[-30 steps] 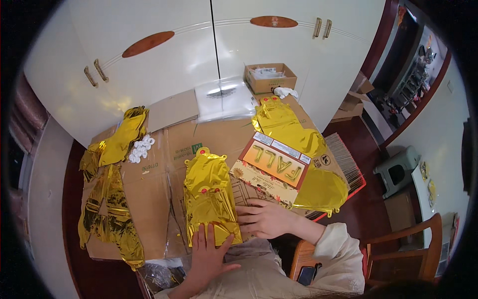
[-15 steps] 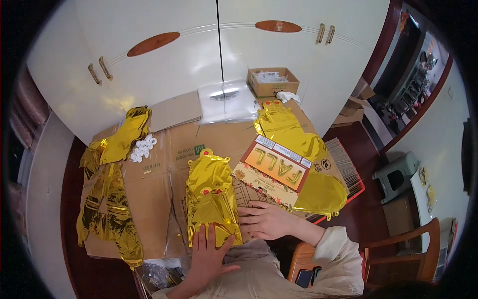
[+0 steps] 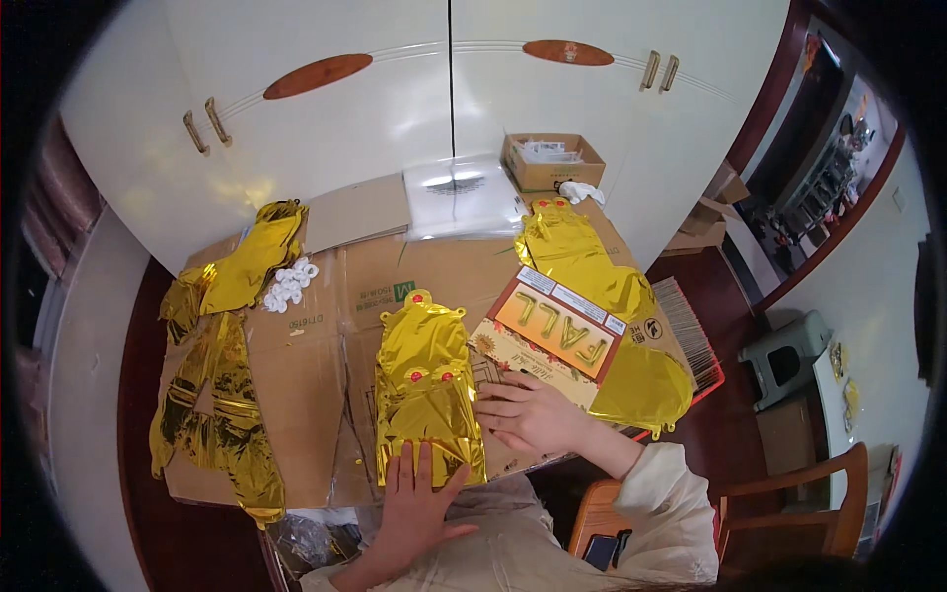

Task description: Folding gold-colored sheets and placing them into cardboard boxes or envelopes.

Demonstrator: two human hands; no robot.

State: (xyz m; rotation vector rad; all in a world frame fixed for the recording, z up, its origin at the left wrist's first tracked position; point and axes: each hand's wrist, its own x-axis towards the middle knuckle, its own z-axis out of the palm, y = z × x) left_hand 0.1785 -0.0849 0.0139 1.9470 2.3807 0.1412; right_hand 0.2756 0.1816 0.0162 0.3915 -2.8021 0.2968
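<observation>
A folded gold foil balloon [image 3: 426,340], with red dots and small tabs, lies on flattened cardboard [image 3: 311,380] in front of me. My left hand [image 3: 419,508] rests on its near end, fingers spread over a shiny folded band. My right hand [image 3: 538,416] lies palm down along the balloon's right edge, fingers stretched out and touching or very near it. Beyond that hand is a printed card [image 3: 552,331] with gold letter balloons on an orange panel. It partly covers more flat gold foil balloons [image 3: 587,259] at the right.
More gold foil balloons [image 3: 212,405] lie at the left, beside a bundle of white ribbon-like rolls [image 3: 288,286]. Behind are a grey-brown board [image 3: 355,210], clear plastic bags [image 3: 459,202] and a small cardboard box [image 3: 554,163]. A wooden chair [image 3: 789,488] stands at the right.
The whole view has shifted slightly. The balloon's near part looks flatter, with a clearer band across its near end. Both hands stay in nearly the same places on and beside it.
</observation>
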